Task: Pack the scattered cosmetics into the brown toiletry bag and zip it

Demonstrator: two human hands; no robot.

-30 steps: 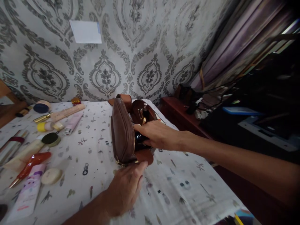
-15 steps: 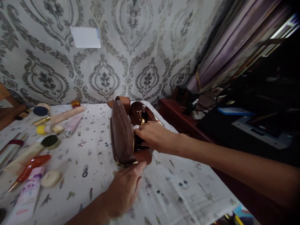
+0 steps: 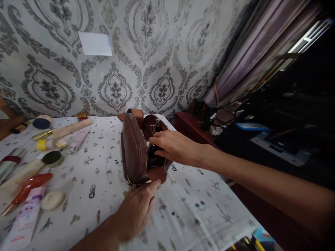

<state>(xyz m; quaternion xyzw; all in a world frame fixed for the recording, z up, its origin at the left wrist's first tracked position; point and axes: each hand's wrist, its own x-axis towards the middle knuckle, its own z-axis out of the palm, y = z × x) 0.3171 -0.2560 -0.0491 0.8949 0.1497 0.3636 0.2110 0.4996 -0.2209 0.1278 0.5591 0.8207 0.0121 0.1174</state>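
Note:
A brown leather bag (image 3: pixel 134 150) stands unzipped on the cloth, its gold-toothed zip spread apart. My right hand (image 3: pixel 175 148) reaches over its right side with the fingers bent down into the opening. Thumb and fingers are curled around something small that they mostly hide; a pale glint shows at the fingertips. Just beyond that hand, shiny bottle tops (image 3: pixel 153 128) stick up inside the bag. My left hand (image 3: pixel 137 211) holds the bag's near end, with its fingertips at the leather below the zip. The deeper contents are dark.
On the left of the printed cloth (image 3: pixel 104 205) lie several cosmetics, among them a pink tube (image 3: pixel 78 141), an orange bottle (image 3: pixel 28 190), a cream round case (image 3: pixel 53 199) and a dark green lid (image 3: pixel 53 158). A patterned wall rises behind; dark red furniture (image 3: pixel 192 127) stands right.
The view has shifted slightly. My right hand has moved a little within the bag's opening, its thumb now showing more clearly. My left hand stays at the near end.

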